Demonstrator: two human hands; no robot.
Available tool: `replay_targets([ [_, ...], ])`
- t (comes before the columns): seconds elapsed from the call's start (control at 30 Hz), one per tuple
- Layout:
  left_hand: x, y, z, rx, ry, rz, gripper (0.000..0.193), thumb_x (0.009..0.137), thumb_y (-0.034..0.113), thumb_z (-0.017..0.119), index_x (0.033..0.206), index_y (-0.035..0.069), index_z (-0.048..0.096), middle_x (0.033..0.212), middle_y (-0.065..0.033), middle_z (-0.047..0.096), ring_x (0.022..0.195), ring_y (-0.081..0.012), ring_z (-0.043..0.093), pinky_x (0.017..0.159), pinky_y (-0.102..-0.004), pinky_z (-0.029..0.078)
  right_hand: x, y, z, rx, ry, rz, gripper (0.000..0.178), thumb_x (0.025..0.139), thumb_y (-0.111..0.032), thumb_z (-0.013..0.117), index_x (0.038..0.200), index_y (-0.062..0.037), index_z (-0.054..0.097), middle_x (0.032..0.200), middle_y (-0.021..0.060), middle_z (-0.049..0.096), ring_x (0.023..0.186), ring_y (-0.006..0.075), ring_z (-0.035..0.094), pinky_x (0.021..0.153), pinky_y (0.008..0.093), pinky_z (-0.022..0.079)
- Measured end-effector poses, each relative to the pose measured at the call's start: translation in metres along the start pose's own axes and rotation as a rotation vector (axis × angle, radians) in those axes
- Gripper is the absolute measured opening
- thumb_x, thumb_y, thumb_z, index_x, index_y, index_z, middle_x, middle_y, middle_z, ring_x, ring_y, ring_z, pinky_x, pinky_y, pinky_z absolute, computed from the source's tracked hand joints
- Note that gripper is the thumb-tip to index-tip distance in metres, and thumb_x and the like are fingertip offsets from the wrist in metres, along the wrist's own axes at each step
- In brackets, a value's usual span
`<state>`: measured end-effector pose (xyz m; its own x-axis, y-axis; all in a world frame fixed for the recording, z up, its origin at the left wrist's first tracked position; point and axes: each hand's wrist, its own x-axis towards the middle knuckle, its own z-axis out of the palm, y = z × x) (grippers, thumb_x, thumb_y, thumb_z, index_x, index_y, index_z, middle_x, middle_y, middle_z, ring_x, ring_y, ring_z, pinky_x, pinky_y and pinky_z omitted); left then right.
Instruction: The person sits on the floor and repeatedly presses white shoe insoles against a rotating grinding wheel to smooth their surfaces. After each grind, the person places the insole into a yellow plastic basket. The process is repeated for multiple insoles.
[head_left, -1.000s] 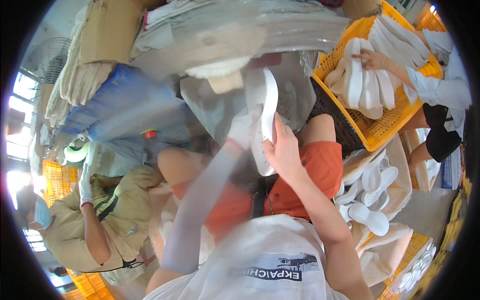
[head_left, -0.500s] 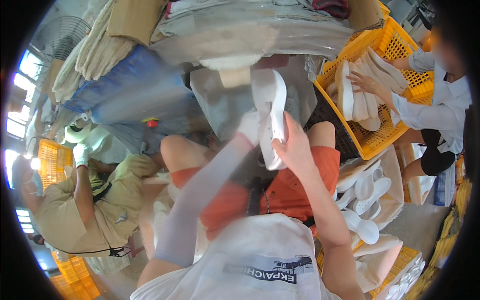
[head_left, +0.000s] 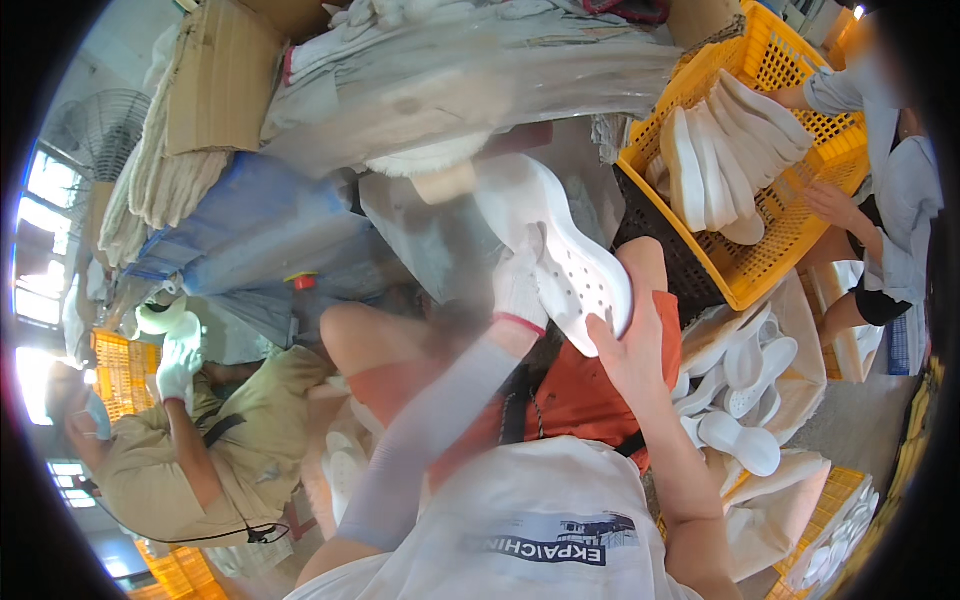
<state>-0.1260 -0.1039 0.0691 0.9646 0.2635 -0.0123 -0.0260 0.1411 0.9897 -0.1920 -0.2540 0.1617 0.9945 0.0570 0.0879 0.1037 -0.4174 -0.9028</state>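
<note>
A white foam clog (head_left: 590, 265) with small round holes in its upper is held between my hands above my lap. My left hand (head_left: 520, 285), in a white glove with a red cuff, is closed at the clog's left side around its opening; some fingers are hidden. My bare right hand (head_left: 637, 350) grips the near, perforated end, thumb on the edge. The clog's far end lies close to a tan block (head_left: 447, 184) below a fuzzy white wheel (head_left: 430, 158); whether they touch I cannot tell.
Right of me, a yellow crate (head_left: 740, 295) holds a row of white clogs (head_left: 705, 170), with a co-worker beside it. Loose white clogs (head_left: 745, 375) fill a lined container nearby. Another gloved co-worker (head_left: 200, 440) sits at left. Stacked gloves and cardboard (head_left: 222, 95) stand at far left.
The clog has rolled from edge-on to show its perforated upper, and its near end has swung right. My right hand moved right with it. The right co-worker's hand has left the crated clogs.
</note>
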Motion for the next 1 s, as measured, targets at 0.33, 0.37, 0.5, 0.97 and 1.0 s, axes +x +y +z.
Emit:
replay_targets([
  [0.33, 0.087, -0.048, -0.004, 0.027, 0.001, -0.104, 0.049, 0.101, 0.032, 0.056, 0.141, 0.005, 0.053, 0.133, -0.0174, 0.066, 0.12, -0.0345, 0.066, 0.099, -0.0439, 0.055, 0.071, 0.0, 0.042, 0.028, 0.262, -0.005, 0.072, 0.086, -0.014, 0.07, 0.151, 0.0006, 0.04, 0.122, 0.0297, 0.067, 0.113, 0.0433, 0.067, 0.098, 0.0458, 0.053],
  [0.37, 0.095, -0.056, -0.004, -0.253, 0.007, -0.15, 0.046, 0.103, 0.032, 0.054, 0.14, 0.006, 0.054, 0.134, -0.0159, 0.066, 0.121, -0.0336, 0.065, 0.1, -0.0439, 0.055, 0.077, 0.0, 0.042, -0.039, 0.267, -0.023, 0.071, 0.087, -0.014, 0.07, 0.15, 0.0006, 0.041, 0.12, 0.0302, 0.068, 0.112, 0.044, 0.068, 0.097, 0.0462, 0.054],
  [0.5, 0.105, -0.075, 0.006, -1.098, 0.063, -0.369, 0.039, 0.109, 0.03, 0.047, 0.138, 0.006, 0.057, 0.136, -0.0116, 0.065, 0.123, -0.0306, 0.064, 0.102, -0.0437, 0.056, 0.091, 0.009, 0.043, -0.117, 0.237, -0.207, 0.068, 0.085, -0.017, 0.07, 0.145, 0.0038, 0.045, 0.105, 0.0302, 0.071, 0.1, 0.0465, 0.07, 0.088, 0.0488, 0.056],
  [0.97, 0.085, -0.104, -0.071, -0.003, -0.019, -0.191, 0.025, 0.103, 0.025, 0.058, 0.116, 0.008, 0.073, 0.111, -0.0136, 0.073, 0.102, -0.0259, 0.07, 0.087, -0.0382, 0.058, 0.029, 0.037, 0.059, -0.792, -0.123, -0.626, 0.091, 0.076, -0.017, 0.087, 0.152, 0.0024, 0.039, 0.148, 0.0309, 0.048, 0.135, 0.0473, 0.049, 0.115, 0.0547, 0.038],
  [1.0, 0.075, -0.106, -0.081, 0.191, 0.009, -0.095, 0.026, 0.104, 0.025, 0.056, 0.116, 0.01, 0.073, 0.107, -0.0128, 0.074, 0.099, -0.025, 0.071, 0.084, -0.0392, 0.058, 0.015, 0.038, 0.056, -0.941, -0.325, -0.76, 0.086, 0.074, -0.014, 0.087, 0.148, 0.0018, 0.045, 0.145, 0.0288, 0.052, 0.132, 0.0443, 0.054, 0.112, 0.0527, 0.043],
])
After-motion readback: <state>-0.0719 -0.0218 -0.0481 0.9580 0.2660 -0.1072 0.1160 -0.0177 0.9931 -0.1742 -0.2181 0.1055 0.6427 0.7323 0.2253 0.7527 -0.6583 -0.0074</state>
